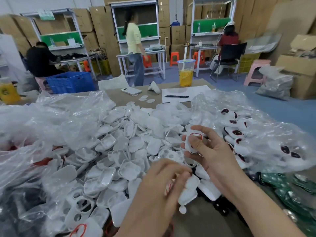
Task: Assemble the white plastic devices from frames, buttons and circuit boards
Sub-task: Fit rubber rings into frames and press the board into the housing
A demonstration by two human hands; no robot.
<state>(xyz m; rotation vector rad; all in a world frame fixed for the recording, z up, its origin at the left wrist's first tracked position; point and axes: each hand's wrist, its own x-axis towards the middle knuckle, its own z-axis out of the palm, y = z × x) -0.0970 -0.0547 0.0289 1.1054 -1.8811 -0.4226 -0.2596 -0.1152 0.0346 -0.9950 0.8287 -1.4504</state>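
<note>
Hands: right hand (211,152) grips white frame (188,143); left hand (162,183) blurred, hold unclear.

Right hand (212,152) grips a white frame (187,145) (left hand (162,182) blurred).

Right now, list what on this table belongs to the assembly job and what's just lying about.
Job: red-ringed white plastic frame in right hand; white plastic piece in left hand; heap of white plastic shells; green circuit boards.
Lying about: orange drink cup; white phone; black pen.
</note>
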